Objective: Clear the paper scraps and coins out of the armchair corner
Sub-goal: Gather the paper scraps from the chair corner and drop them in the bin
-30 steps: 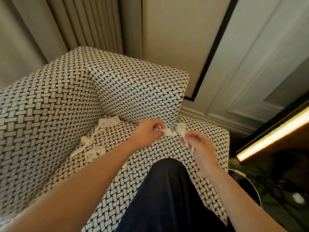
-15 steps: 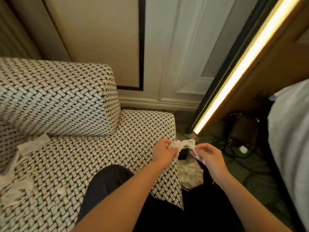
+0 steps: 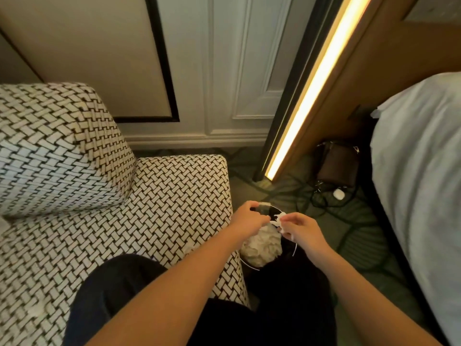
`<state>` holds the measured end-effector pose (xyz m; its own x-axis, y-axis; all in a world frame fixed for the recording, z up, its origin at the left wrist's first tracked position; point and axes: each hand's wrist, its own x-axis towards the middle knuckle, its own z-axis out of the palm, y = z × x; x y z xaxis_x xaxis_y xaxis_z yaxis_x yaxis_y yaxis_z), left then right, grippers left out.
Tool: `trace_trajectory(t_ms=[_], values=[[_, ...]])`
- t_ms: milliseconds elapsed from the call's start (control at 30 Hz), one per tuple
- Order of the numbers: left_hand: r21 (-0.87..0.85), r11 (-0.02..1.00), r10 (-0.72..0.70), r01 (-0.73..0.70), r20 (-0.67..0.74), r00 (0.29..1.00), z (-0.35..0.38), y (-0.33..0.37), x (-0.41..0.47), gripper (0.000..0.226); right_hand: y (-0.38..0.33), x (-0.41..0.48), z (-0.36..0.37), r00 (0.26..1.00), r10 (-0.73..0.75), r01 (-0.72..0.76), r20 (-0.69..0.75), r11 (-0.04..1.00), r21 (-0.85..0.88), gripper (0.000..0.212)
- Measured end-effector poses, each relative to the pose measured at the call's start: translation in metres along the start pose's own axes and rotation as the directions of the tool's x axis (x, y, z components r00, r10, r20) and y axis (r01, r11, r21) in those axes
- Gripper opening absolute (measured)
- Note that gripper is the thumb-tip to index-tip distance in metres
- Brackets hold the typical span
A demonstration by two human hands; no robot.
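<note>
A person's left hand (image 3: 246, 221) and right hand (image 3: 300, 229) each pinch torn paper scraps (image 3: 276, 219) directly above a dark waste bin (image 3: 295, 248), with crumpled paper (image 3: 262, 245) just beneath the knuckles. This appears to be the dumping step. The next move calls for loosening both pinches over the opening, then returning to the armchair (image 3: 174, 196) left of the hands, where no coins show. Half a second earlier the hands held the scraps at the seat's edge, short of the bin's middle.

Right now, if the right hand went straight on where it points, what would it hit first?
Probably the left hand, close ahead, past the paper scrap the right hand pinches over the bin; depth unclear.
</note>
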<state>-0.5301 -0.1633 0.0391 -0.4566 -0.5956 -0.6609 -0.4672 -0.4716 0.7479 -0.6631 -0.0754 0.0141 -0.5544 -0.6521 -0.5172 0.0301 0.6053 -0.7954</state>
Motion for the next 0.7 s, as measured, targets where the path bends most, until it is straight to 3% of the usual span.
trace_trajectory(t_ms=[333,700], values=[[-0.112,0.994,0.013,-0.006,0.066,0.998,-0.002,0.01,-0.022,0.052,-0.008,0.004,0.0,0.983,0.121,-0.135,0.135,0.986,0.099,0.019],[-0.103,0.992,0.075,-0.072,0.025,0.997,-0.023,0.016,-0.048,0.043,-0.035,-0.024,0.004,0.982,0.1,-0.071,0.161,0.982,-0.178,0.038]])
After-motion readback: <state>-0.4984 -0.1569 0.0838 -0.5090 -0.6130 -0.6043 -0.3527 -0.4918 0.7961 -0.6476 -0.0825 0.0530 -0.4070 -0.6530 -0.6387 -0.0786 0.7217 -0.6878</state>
